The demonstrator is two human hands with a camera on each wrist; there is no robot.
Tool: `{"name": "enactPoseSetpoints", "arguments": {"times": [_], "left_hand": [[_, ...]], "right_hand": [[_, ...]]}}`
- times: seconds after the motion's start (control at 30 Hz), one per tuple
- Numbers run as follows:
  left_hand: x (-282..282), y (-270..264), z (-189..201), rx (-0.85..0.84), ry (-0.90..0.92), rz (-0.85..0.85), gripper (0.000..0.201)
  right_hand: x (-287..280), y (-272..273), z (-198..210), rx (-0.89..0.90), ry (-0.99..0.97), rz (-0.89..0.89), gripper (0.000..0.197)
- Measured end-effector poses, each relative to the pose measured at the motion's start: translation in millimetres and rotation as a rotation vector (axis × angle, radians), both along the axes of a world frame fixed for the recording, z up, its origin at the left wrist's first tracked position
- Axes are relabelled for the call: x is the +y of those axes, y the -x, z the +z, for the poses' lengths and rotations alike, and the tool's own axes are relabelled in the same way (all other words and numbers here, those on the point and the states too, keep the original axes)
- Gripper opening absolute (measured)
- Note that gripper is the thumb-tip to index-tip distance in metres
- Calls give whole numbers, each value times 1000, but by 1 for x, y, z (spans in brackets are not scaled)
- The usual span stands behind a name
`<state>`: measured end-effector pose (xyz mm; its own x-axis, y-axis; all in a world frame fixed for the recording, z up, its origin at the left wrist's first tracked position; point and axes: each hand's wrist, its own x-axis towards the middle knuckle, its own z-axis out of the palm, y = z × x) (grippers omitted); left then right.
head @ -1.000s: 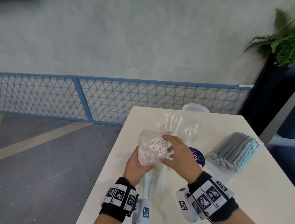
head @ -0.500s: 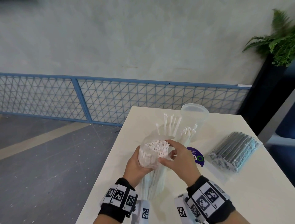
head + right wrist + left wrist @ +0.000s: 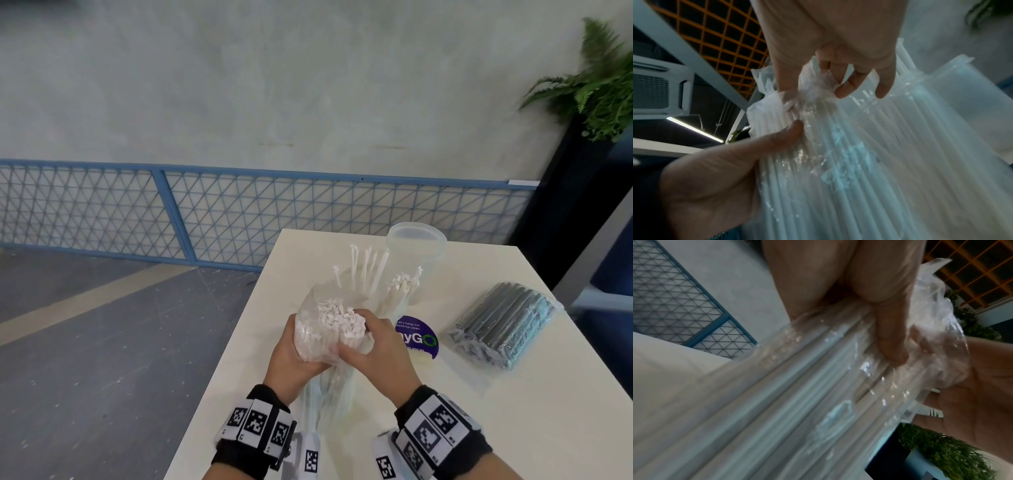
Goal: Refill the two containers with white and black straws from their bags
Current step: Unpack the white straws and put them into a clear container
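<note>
A clear bag of white straws [image 3: 325, 329] stands upright on the white table [image 3: 513, 428], open end up. My left hand [image 3: 298, 349] grips its left side, and in the left wrist view the left hand [image 3: 885, 331] has its thumb pressed into the plastic. My right hand [image 3: 359, 332] pinches the bag's plastic at the upper right, as the right hand [image 3: 830, 84] shows in the right wrist view. Behind the bag, white straws [image 3: 373, 267] stick up from a container that is mostly hidden. An empty clear container [image 3: 416, 246] stands further back. The bag of black straws [image 3: 503, 322] lies at the right.
A purple round sticker [image 3: 418, 337] lies on the table between the two bags. The table's left edge is close to my left hand, with grey floor [image 3: 102, 342] below. A blue mesh fence [image 3: 239, 219] and a potted plant [image 3: 596, 85] stand beyond the table.
My right hand has slid from over the straw ends down to the bag's upper right side and closed on the plastic. The left hand keeps its grip.
</note>
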<state>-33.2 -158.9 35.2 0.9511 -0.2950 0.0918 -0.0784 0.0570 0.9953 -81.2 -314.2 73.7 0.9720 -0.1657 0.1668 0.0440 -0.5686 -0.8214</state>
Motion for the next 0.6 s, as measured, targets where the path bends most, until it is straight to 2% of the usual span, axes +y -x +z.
{"name": "enactPoseSetpoints", "arguments": {"times": [0.07,0.17,0.2,0.3,0.33,0.4,0.43,0.47,0.53,0.57,0.6], "left_hand": [[0,0,0,-2,-10,-20,81],[-2,-1,2,-14,-42,-34,82],[-2,0,2,-16,-56,-24,83],[-1,-1,3,-35,-94,-21,85],[0,-1,4,-33,-104,-25,85],[1,-1,6,-25,-99,-38,84],[2,1,7,-25,-100,-39,83],[2,2,9,-31,-101,-36,81],[2,3,10,-45,-107,-29,76],[2,3,10,-50,-121,-27,74],[2,2,9,-56,-144,-25,73]], "right_hand": [[2,-3,-1,42,66,-15,62],[8,-5,-2,5,116,-65,72],[11,-4,-1,-21,88,-80,70],[21,3,1,-102,-24,-178,43],[24,4,0,-101,-29,-194,44],[24,2,-6,-89,-17,-204,62],[23,0,-6,-80,-32,-206,65],[22,-2,-3,-77,-53,-212,59],[21,-1,11,-116,-94,-238,29],[20,-1,20,-136,-122,-243,21],[18,-2,30,-143,-168,-241,27]]}}
